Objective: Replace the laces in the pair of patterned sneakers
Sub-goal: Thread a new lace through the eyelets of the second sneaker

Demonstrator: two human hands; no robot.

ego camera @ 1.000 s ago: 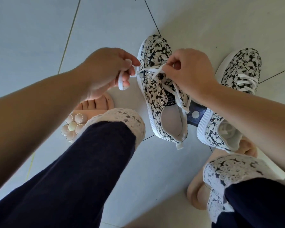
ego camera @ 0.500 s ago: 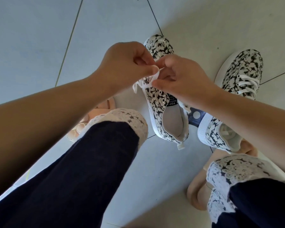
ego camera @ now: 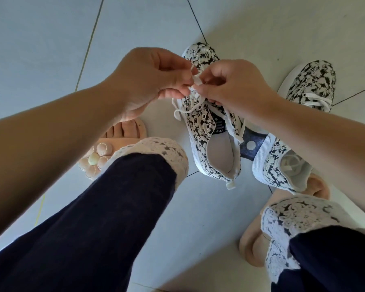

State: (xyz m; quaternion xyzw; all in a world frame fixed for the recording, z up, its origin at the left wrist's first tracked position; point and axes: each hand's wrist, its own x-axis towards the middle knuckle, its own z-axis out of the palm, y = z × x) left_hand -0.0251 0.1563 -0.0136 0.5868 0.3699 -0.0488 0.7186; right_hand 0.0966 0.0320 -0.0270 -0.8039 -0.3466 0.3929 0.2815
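Watching the head feed, I see the two hands have closed in on each other. A second ago the left hand (ego camera: 148, 81) was out beside the sneaker (ego camera: 209, 131) with a lace end while the right hand (ego camera: 234, 85) worked at the eyelets. Now both meet above the shoe's toe half.

The white lace (ego camera: 196, 80) is pinched between them. The left fingers (ego camera: 177, 81) curl round it from one side and the right fingers (ego camera: 207, 77) nip it from the other (which strand each one has is hidden by knuckles). From that pinch the lace runs down to the front eyelets, and a slack loop hangs off the shoe's left flank. The eyelets (ego camera: 204, 116) nearer the tongue label look unthreaded.

The sneaker lies on the floor (ego camera: 51, 39), across a tile joint, between the person's knees. The second sneaker (ego camera: 299, 98) sits just beside it on the right, its laces already in.

My reading is that the end is being passed across, or the two ends evened up, so this shoe is only partly laced and the remaining rows are yet to come.
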